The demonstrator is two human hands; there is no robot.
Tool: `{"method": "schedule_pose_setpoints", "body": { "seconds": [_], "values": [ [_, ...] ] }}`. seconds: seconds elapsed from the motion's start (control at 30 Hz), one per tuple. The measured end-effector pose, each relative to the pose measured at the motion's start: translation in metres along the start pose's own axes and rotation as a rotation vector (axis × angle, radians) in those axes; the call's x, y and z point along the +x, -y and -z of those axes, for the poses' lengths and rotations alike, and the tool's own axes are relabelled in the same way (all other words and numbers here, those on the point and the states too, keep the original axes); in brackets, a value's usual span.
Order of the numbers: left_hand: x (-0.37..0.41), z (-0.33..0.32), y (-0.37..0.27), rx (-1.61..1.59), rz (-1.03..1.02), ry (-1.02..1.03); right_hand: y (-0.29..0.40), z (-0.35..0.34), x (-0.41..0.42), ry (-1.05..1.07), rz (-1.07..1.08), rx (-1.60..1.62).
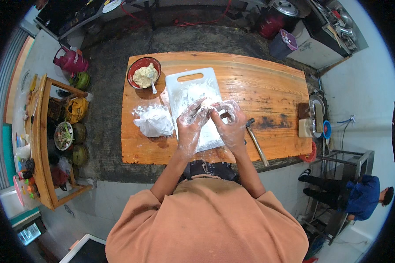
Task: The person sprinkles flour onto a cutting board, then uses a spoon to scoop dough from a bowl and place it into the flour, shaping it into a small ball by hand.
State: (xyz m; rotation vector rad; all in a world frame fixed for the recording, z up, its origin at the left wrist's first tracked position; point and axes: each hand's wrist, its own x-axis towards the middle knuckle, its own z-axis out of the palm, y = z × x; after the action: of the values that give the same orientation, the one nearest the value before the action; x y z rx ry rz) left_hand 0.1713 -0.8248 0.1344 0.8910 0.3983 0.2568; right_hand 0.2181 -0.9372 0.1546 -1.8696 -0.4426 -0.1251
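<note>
A small pale piece of dough (pixel 205 103) is pinched between the fingertips of my left hand (pixel 192 115) and my right hand (pixel 229 116). Both hands are coated in white flour. They are over a white cutting board (pixel 192 92) with a handle slot, dusted with flour. Beyond my left hand, a red bowl with a dark rim (pixel 131 75) holds a mass of pale dough (pixel 143 76) and a metal spoon (pixel 152 82). Nearer on the left sits a white plastic bag (pixel 154 121) with flour spilled around it. My fingers partly hide the piece.
A hammer (pixel 257 144) lies on the wooden table (pixel 266 88) right of the board. Another person (pixel 358 197) stands at the far right by a metal frame (pixel 349 161). A wooden shelf (pixel 46 138) is at left, with gas cylinders (pixel 70 60) beyond. A bin (pixel 283 44) stands at upper right.
</note>
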Motion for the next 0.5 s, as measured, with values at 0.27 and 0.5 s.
{"method": "schedule_pose_setpoints", "body": {
  "seconds": [0.27, 0.5],
  "values": [
    [0.001, 0.005, 0.006, 0.189, -0.121, -0.002, 0.007, 0.002, 0.0, 0.03, -0.489, 0.505],
    [0.0, 0.007, 0.002, 0.243, -0.1, 0.055, -0.012, 0.007, -0.002, 0.053, -0.331, 0.314]
  ]
}}
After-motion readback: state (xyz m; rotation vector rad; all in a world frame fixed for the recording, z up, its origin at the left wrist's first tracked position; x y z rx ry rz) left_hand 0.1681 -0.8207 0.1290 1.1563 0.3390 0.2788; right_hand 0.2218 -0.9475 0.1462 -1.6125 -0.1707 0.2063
